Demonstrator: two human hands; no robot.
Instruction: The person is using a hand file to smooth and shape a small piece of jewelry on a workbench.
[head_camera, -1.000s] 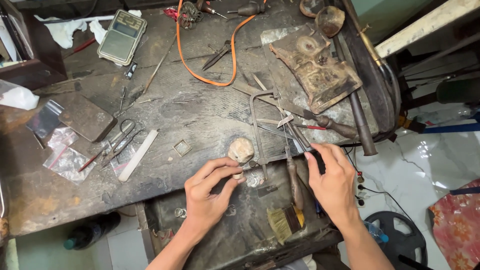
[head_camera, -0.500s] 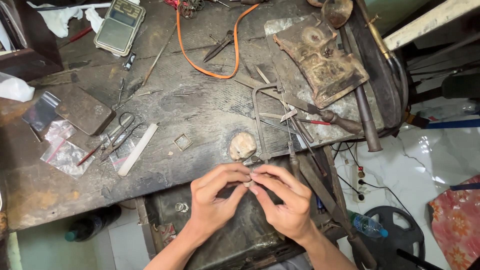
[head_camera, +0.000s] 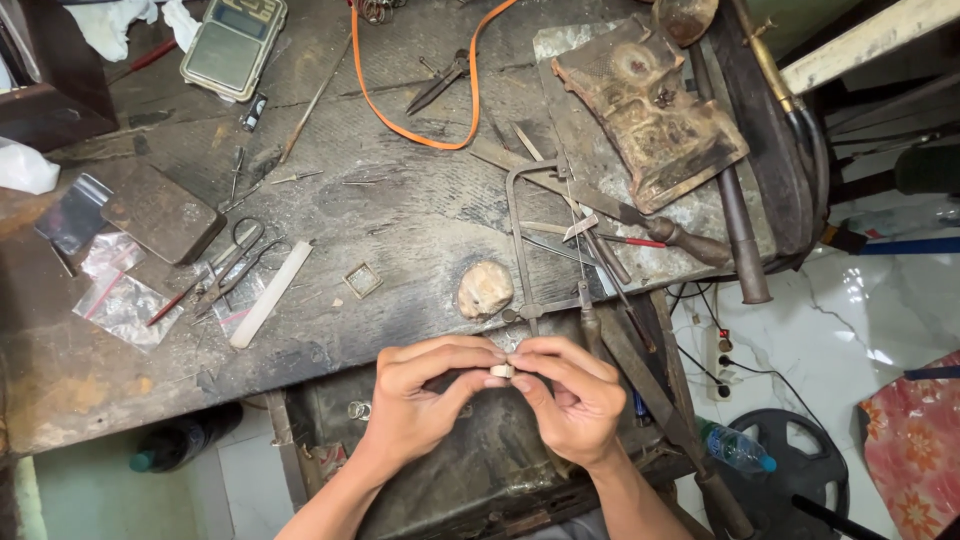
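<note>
- Head view: a worn, dark bench (head_camera: 400, 200) fills most of the scene, its near edge running just far of both hands.
- At the far right of the bench lies a scorched, brownish block (head_camera: 650, 110), with a long dark metal rod (head_camera: 735, 210) beside it on the right.
- An orange cord (head_camera: 420, 130) loops across the far middle of the bench.
- A small weighing scale (head_camera: 232, 45) sits at the far left, and nearer on the left a flat dark metal tin (head_camera: 163, 213) lies beside clear plastic bags (head_camera: 118, 300).
- A saw frame (head_camera: 530, 240) stands in the middle, just far of the hands, among files and thin tools.
- Scissors (head_camera: 235, 262) and a pale flat stick (head_camera: 272, 293) lie left of centre.
- A pale lump (head_camera: 484, 290) rests near the bench edge (its material cannot be told).
- The left hand (head_camera: 420, 400) and the right hand (head_camera: 570, 400) meet below the bench edge, over a dark drawer-like tray (head_camera: 330, 410).
- The fingers of both hands are pinched closed together on a small pale ring-shaped piece (head_camera: 502, 371), held between the two hands just near of the saw frame.
</note>
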